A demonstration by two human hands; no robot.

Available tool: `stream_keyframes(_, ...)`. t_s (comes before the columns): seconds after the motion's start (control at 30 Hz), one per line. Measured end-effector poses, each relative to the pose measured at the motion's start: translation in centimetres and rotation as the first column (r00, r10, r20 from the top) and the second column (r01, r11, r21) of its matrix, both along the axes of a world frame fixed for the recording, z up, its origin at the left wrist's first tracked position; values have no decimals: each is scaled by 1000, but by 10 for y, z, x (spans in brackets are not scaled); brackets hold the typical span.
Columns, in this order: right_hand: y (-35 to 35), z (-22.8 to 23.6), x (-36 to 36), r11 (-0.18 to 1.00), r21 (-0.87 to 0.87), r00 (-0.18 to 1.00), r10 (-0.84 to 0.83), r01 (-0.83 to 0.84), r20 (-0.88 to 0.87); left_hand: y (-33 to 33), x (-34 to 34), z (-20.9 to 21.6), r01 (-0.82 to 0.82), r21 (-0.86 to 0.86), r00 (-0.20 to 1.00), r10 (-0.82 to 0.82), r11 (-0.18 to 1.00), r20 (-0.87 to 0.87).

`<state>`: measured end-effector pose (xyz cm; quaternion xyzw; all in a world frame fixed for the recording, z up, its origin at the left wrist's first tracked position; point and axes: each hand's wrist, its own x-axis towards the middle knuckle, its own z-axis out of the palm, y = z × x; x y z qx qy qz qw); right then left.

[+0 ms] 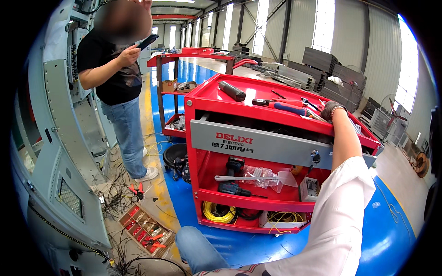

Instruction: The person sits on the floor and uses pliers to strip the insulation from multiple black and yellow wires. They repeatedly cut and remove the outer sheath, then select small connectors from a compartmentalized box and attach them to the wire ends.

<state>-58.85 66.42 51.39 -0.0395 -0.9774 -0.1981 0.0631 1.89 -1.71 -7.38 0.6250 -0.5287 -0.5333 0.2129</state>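
My right hand [330, 111], in a dark glove with a beaded bracelet at the wrist, reaches to the right side of the red tool cart's top tray [207, 94]. Its fingers are too small and partly hidden to show whether they grip anything. Beside it lie pliers with blue and red handles [287, 108] and other small hand tools. A dark cylinder [232, 91] rests farther left on the tray. Below, the cart's grey drawer [262, 143] is pulled partway out, with a dark interior. My left hand is out of the picture.
A cordless drill [234, 187] and a plastic bag [262, 177] sit on the cart's middle shelf. Coiled yellow cable [218, 212] lies below. Left are a compartmented parts box [146, 230], loose wires, an open cabinet [64, 184] and a standing person [115, 69] holding a phone.
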Motion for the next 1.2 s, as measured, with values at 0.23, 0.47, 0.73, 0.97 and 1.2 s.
stream_keyframes(0.23,6,0,-2,998,-64,993,-21,13,-113,1,3,-7,-6,-3,1000,6,1000,-24)
stream_keyframes(0.47,1,3,-6,988,-149,866,-45,-35,-499,-1,18,-13,-6,-19,999,5,1000,-51)
stream_keyframes(0.73,12,5,10,945,-307,762,-114,-115,-638,0,33,-39,3,-44,996,-7,999,-89)
stream_keyframes(0.97,6,20,19,884,-124,368,58,-450,-928,9,42,-37,327,-338,895,-174,882,412)
stream_keyframes(1.2,-111,40,95,-355,-761,722,266,-543,-639,33,29,22,469,-255,756,-235,846,611)
